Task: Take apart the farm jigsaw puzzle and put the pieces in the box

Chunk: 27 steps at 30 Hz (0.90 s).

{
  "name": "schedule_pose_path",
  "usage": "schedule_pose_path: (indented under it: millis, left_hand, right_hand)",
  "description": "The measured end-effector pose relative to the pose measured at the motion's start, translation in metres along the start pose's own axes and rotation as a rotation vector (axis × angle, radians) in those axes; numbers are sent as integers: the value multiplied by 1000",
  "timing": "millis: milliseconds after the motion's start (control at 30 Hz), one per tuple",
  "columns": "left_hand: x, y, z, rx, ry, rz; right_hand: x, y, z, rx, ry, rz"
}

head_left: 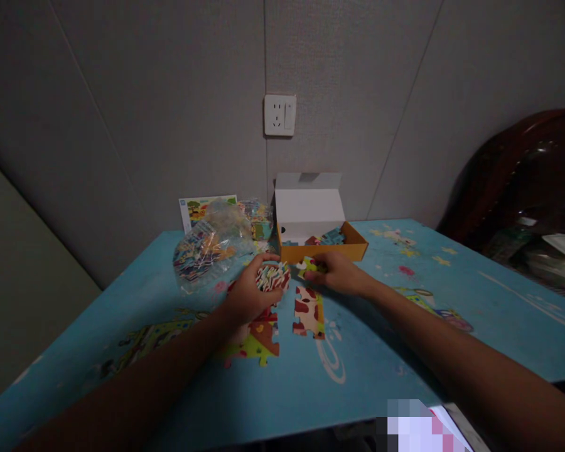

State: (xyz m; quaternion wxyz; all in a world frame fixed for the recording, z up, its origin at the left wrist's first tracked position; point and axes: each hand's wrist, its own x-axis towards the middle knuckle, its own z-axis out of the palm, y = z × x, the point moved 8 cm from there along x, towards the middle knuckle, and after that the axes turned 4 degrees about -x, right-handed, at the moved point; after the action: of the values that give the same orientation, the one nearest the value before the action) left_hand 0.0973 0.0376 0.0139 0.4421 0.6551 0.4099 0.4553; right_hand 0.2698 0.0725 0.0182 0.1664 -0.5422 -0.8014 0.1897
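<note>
My left hand is closed around a stack of colourful puzzle pieces held just above the blue table. My right hand pinches a single green and yellow puzzle piece in front of the open orange box. Between and below my hands lie two joined puzzle sections: a brown-spotted one and a red and green one partly under my left hand.
A clear plastic bag of puzzle pieces sits at the back left, with a picture card leaning on the wall. The box lid stands up. A wall socket is above. A dark chair is at the right.
</note>
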Motion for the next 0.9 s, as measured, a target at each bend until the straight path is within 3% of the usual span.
schedule_pose_path:
  millis: [100,233,300,400,567,800,900]
  left_hand:
    - [2,-5,-8,-69,87,-71]
    - [2,-10,-3,-239,56,-96]
    - [2,-13,2,-326,23,-90]
    - [4,-14,5,-356,41,-42]
    - [9,-15,8,-351,51,16]
    - [12,-17,16,-594,53,-12]
    - [13,-17,15,-521,37,1]
  right_hand:
    - [0,-7,-8,302,70,-89]
    - [-5,-30,10,678,-85,-229]
    - [-7,-39,25,823,-142,-211]
    - [-7,-46,38,978,-98,-145]
    - [-6,-50,37,1046,-47,-146]
    - [-2,-45,29,1021,32,-107]
    - [0,-42,32,1107,40,-74]
